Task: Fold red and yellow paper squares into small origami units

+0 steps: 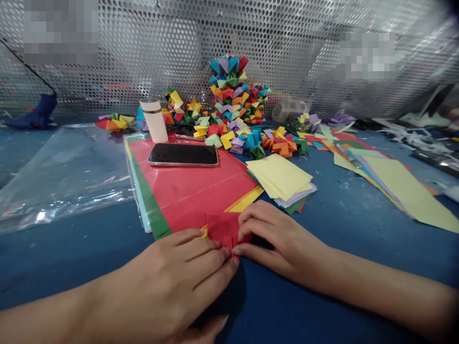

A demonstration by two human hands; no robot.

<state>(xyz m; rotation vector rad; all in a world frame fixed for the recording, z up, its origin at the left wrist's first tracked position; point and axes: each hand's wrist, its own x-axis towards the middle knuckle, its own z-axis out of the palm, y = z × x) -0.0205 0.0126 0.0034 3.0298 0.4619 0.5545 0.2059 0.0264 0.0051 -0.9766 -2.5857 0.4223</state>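
A small piece of red paper (221,224), partly folded, lies in front of me between both hands. A narrow flap stands at its near edge. My left hand (172,277) holds down the left and near side, fingers close together and their tips on the fold; its thumb is lower and apart from the paper. With thumb and fingers closed, my right hand (268,234) pinches the right side near that flap. The fingertips of both hands almost meet and hide part of the fold. Just beyond is a larger red sheet (201,186) atop coloured sheets in a clear sleeve.
On the sleeve rest a black phone (182,155) and a pale cylinder (154,122). Pale yellow squares (281,176) are stacked to the right. Folded paper pieces (233,95) form a tower behind. Paper strips (401,181) lie far right, a plastic bag (71,172) left.
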